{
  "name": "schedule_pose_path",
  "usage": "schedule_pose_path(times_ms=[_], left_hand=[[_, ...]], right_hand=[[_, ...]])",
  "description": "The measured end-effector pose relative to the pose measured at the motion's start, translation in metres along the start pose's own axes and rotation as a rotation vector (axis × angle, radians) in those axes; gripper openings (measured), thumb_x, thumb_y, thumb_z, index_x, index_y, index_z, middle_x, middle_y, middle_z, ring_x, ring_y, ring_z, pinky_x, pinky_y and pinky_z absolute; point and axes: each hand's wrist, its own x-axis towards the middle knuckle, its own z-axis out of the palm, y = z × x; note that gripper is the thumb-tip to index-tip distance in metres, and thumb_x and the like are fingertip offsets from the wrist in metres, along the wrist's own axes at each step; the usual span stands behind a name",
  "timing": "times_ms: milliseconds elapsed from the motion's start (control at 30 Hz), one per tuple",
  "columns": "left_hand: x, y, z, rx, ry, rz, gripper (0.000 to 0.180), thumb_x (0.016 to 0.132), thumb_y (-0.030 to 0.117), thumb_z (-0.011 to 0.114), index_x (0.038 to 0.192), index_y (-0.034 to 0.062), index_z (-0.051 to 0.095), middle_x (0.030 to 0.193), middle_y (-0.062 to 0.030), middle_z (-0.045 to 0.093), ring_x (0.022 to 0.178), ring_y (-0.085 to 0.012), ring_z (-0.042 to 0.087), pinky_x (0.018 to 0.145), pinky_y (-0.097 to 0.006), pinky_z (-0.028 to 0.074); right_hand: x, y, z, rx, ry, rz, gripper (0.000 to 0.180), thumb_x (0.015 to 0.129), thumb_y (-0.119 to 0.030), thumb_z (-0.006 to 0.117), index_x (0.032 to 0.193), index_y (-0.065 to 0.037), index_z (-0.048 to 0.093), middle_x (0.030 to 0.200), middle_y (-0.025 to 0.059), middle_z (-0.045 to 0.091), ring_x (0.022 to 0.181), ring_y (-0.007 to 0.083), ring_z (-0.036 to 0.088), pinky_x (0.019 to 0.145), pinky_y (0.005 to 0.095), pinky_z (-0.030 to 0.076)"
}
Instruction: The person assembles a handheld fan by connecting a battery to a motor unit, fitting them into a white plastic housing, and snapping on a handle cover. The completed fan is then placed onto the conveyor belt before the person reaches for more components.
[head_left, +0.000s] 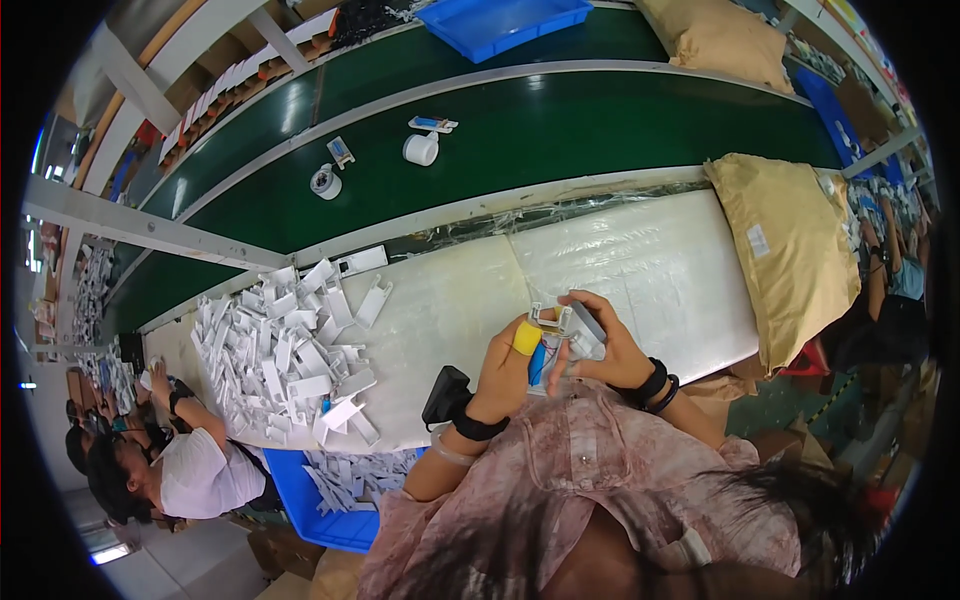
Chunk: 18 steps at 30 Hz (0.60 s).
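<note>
Above the near edge of the table, my left hand (503, 372) and my right hand (622, 352) are close together, both closed around small parts. In the right one is a white and grey plastic housing (586, 338). My left fingers grip a white plastic piece with a blue part (538, 362) against it; thin wires seem to run between the two. A yellow band (527, 337) wraps a left finger. Fingers partly hide how the pieces meet. Left of my hands lies a large heap of white plastic casings (290, 350).
Beyond the plastic-covered table (620, 250) runs a green conveyor belt (520, 140), carrying white round units (421, 149) with small blue-and-white pieces. A blue bin (340, 538) of casings sits below the table's near edge. At right lies a brown sack (790, 250). Another person (200, 460) works at left.
</note>
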Motion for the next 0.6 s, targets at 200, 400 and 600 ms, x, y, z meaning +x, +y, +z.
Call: schedule_pose_path(times_ms=[200, 400, 600], left_hand=[[0.000, -0.004, -0.007, -0.160, 0.040, -0.045, 0.040, 0.101, 0.027, 0.039, 0.132, 0.0007, 0.042, 0.089, -0.0109, 0.059, 0.060, -0.0141, 0.056, 0.049, -0.026, 0.050], [-0.002, -0.002, -0.016, -0.001, 0.081, 0.040, 0.038, 0.102, 0.031, 0.039, 0.128, 0.0035, 0.045, 0.088, -0.0124, 0.059, 0.058, -0.0170, 0.056, 0.046, -0.029, 0.049], [-0.008, -0.002, -0.019, -0.005, 0.054, -0.050, 0.038, 0.102, 0.028, 0.039, 0.128, 0.0017, 0.042, 0.090, -0.0098, 0.057, 0.063, -0.0127, 0.056, 0.049, -0.026, 0.049]], right_hand=[[-0.002, 0.006, -0.012, 0.231, 0.029, 0.227, 0.086, 0.066, -0.016, 0.084, 0.136, -0.003, 0.037, 0.132, 0.0072, 0.045, 0.123, 0.0186, 0.043, 0.103, 0.0312, 0.032], [0.001, 0.005, -0.036, 0.519, -0.066, 0.227, 0.079, 0.078, -0.057, 0.067, 0.126, 0.001, 0.044, 0.112, 0.0135, 0.058, 0.094, 0.0168, 0.061, 0.078, 0.0282, 0.050], [0.011, -0.026, -0.016, 0.841, -0.132, 0.280, 0.092, 0.078, -0.048, 0.071, 0.142, 0.000, 0.025, 0.106, 0.0158, 0.059, 0.076, 0.0217, 0.065, 0.050, 0.0322, 0.054]])
